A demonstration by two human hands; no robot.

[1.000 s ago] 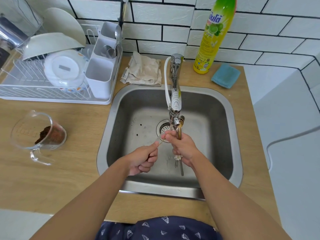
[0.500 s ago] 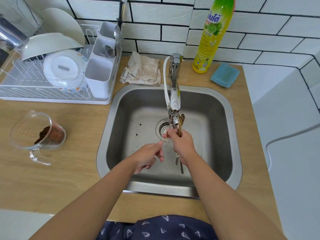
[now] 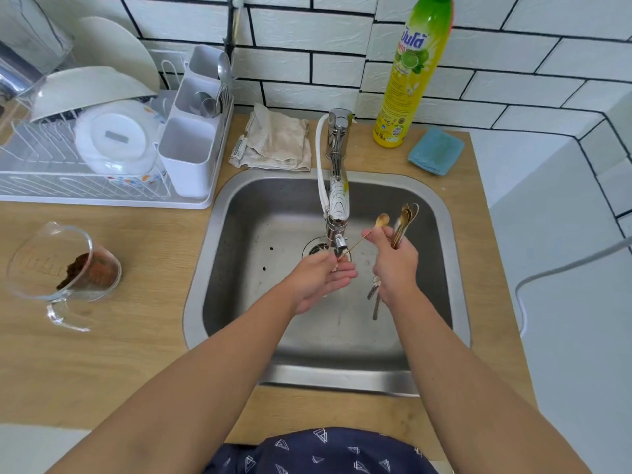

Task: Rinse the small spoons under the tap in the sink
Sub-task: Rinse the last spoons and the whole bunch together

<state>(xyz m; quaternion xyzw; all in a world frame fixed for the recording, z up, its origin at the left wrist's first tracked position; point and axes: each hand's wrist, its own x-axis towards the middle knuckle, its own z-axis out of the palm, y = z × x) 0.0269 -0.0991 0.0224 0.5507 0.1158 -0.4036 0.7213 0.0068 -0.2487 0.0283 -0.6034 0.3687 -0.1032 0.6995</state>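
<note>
Holding a bunch of small spoons [image 3: 405, 220] bowls-up, the right hand [image 3: 395, 265] also pinches one gold spoon [image 3: 371, 230] beside the tap [image 3: 337, 213]; left hand [image 3: 319, 280] lies cupped and loose below, over the sink [image 3: 441, 268].

One spoon [image 3: 382, 220] is pinched apart from the bunch of spoons [image 3: 405, 218], whose number is unclear; two hands.

Showing white tiles [image 3: 301, 29] with black grout behind a steel-grey sink [image 3: 455, 254]. Standing beyond the sink, a yellow-and-green bottle [image 3: 410, 80]; lying beside it, a teal sponge [image 3: 436, 150]. Gleaming gold over the sink, small spoons [image 3: 405, 217]. Displaying white triangles, navy fabric [image 3: 321, 453].
</note>
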